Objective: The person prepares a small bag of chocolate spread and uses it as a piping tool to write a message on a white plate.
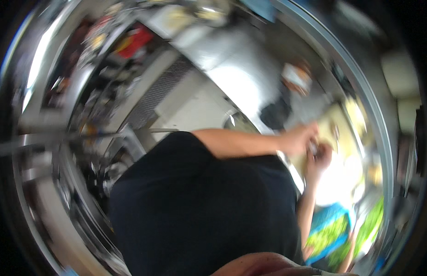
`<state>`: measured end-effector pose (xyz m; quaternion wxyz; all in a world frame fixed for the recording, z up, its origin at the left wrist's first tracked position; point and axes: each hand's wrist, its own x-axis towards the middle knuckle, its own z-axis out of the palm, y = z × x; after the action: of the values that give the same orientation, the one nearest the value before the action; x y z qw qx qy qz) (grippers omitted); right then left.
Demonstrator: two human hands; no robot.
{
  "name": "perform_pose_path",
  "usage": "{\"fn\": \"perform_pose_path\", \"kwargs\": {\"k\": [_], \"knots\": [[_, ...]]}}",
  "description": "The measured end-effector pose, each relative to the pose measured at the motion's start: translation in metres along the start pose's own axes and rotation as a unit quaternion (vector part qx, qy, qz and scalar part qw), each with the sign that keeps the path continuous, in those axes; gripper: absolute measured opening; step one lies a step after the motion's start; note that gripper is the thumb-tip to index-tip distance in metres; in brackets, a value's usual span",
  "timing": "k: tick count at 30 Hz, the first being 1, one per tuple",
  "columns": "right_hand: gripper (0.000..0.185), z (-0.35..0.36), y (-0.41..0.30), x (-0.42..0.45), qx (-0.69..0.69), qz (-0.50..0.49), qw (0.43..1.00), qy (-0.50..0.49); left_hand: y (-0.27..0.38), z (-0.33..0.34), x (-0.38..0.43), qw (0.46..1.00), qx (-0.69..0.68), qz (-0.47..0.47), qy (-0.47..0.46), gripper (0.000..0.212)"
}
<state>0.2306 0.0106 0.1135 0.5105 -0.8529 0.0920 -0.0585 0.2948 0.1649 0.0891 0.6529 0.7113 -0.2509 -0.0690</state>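
Both of my hands meet over the edge of a pale yellowish board (326,123) on the right side of the head view. My left hand (296,140) reaches in from the upper arm, its fingers near a small whitish and dark object (314,147); blur hides whether they grip it. Curled around that object is my right hand (320,159), coming up from below. A small utensil, perhaps a spoon (335,130), lies on the board beyond my hands. A dark bundle, perhaps a cloth (276,114), rests on the steel counter (230,76) beside the left hand.
A brown item with a white label or paper (297,77) stands on the counter. Nearer the bottom right, another person's hands are at a blue basket (332,210) of green leafy vegetables (327,236). A red item (135,41) sits among shelf goods at upper left.
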Motion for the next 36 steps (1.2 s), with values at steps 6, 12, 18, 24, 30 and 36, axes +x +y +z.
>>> {"fn": "perform_pose_path", "kwargs": {"k": [6, 12, 18, 24, 30, 36], "knots": [[0.03, -0.004, -0.013, 0.018, 0.009, -0.238, 0.971, 0.028, 0.016, -0.04, 0.019, 0.908, -0.302, -0.267, -0.115, 0.023], [0.006, -0.001, -0.004, 0.01, 0.311, 0.056, 0.947, 0.063, -0.01, -0.007, 0.022, 0.942, -0.236, -0.192, -0.146, 0.016], [0.01, -0.007, 0.007, 0.019, 0.27, 0.042, 0.958, 0.085, 0.0, 0.006, 0.025, 0.988, -0.003, -0.045, -0.145, 0.018], [0.016, -0.021, 0.003, 0.023, 0.353, 0.108, 0.925, 0.094, 0.006, 0.014, 0.037, 0.989, -0.015, 0.014, -0.149, 0.016], [0.017, -0.012, 0.019, 0.031, 0.316, 0.06, 0.947, 0.011, 0.008, 0.015, 0.035, 0.984, 0.02, 0.048, -0.17, 0.008], [0.018, -0.015, 0.024, 0.034, 0.396, 0.088, 0.912, 0.06, -0.004, 0.014, 0.028, 0.979, 0.033, -0.036, -0.197, 0.012]]}}
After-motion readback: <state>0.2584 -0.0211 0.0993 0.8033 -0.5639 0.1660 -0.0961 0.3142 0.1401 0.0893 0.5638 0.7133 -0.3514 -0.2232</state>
